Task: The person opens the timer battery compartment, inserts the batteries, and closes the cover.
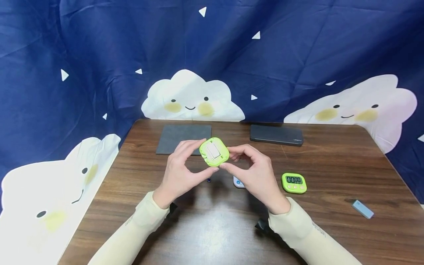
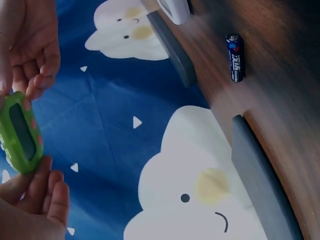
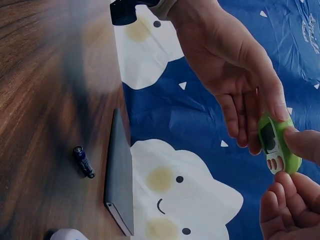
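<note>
Clearly both hands hold the green timer in the air above the surface, back side up: left hand fingers pinch its left edge, right hand fingers pinch the right, exposing the battery cover. Loose battery lies below; second timer sits just beside.

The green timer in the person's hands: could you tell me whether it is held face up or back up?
Back up. The green timer shows its plain back with a white panel in the head view; its display faces down, seen from the wrist cameras.
</note>
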The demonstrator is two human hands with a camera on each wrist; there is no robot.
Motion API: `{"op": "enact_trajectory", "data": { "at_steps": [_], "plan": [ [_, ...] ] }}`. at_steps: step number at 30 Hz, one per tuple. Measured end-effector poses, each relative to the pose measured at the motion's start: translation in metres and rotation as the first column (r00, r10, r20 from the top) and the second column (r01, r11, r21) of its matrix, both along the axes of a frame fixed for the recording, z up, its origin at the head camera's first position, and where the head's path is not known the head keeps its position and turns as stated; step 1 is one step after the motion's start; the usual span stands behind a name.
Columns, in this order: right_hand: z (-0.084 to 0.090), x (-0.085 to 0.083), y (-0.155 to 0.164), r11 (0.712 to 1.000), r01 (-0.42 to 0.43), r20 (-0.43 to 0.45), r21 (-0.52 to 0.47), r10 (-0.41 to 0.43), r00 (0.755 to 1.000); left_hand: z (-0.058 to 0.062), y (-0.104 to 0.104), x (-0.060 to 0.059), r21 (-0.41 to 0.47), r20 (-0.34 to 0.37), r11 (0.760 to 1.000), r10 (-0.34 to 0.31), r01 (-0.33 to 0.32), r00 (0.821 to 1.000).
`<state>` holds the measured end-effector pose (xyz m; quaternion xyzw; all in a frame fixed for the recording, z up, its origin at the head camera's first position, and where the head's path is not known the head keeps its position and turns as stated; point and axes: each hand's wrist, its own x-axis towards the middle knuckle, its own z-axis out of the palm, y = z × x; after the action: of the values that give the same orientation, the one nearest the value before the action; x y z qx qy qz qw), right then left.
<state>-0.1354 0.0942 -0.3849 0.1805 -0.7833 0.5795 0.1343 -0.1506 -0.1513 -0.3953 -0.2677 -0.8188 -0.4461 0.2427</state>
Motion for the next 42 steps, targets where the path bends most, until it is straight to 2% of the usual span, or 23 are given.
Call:
{"op": "enact_trajectory", "data": {
  "at_steps": [4, 7, 11, 15, 18, 23, 33, 37, 40, 42],
  "plan": [
    [0.005, -0.005, 0.011, 0.994, -0.113, -0.013, 0.005, 0.113, 0.994, 0.001, -0.004, 0.0, 0.02, 0.061, 0.996, -0.091, 0.09, 0.994],
    [0.012, -0.009, 0.025, 0.974, -0.227, -0.025, 0.011, 0.227, 0.974, 0.004, -0.006, 0.001, 0.034, 0.089, 0.981, -0.193, 0.191, 0.977],
    [0.019, -0.013, 0.041, 0.938, -0.32, -0.016, 0.131, 0.325, 0.946, 0.005, -0.006, 0.0, 0.026, 0.082, 0.954, -0.3, 0.298, 0.951],
    [0.02, -0.014, 0.042, 0.907, -0.341, -0.016, 0.249, 0.356, 0.934, 0.005, -0.006, 0.0, 0.021, 0.072, 0.933, -0.359, 0.358, 0.931],
    [0.019, -0.013, 0.037, 0.903, -0.317, -0.046, 0.29, 0.345, 0.938, 0.005, -0.005, 0.001, 0.011, 0.056, 0.933, -0.361, 0.36, 0.931],
    [0.016, -0.012, 0.033, 0.92, -0.237, -0.111, 0.312, 0.283, 0.953, 0.003, -0.004, 0.0, -0.027, 0.025, 0.95, -0.312, 0.312, 0.95],
    [0.014, -0.011, 0.03, 0.914, -0.194, -0.109, 0.356, 0.247, 0.963, 0.003, -0.004, -0.001, -0.066, 0.038, 0.96, -0.272, 0.274, 0.962],
    [0.018, -0.011, 0.032, 0.908, -0.232, -0.041, 0.349, 0.262, 0.964, 0.003, -0.005, -0.001, -0.066, 0.026, 0.963, -0.259, 0.26, 0.966],
    [0.024, -0.011, 0.034, 0.926, -0.254, 0.09, 0.278, 0.238, 0.967, 0.003, -0.003, 0.0, -0.074, 0.016, 0.964, -0.255, 0.256, 0.967],
    [0.027, -0.011, 0.035, 0.943, -0.266, 0.207, 0.202, 0.224, 0.952, 0.002, -0.002, 0.0, -0.087, 0.011, 0.963, -0.254, 0.254, 0.967]
  ]
}}
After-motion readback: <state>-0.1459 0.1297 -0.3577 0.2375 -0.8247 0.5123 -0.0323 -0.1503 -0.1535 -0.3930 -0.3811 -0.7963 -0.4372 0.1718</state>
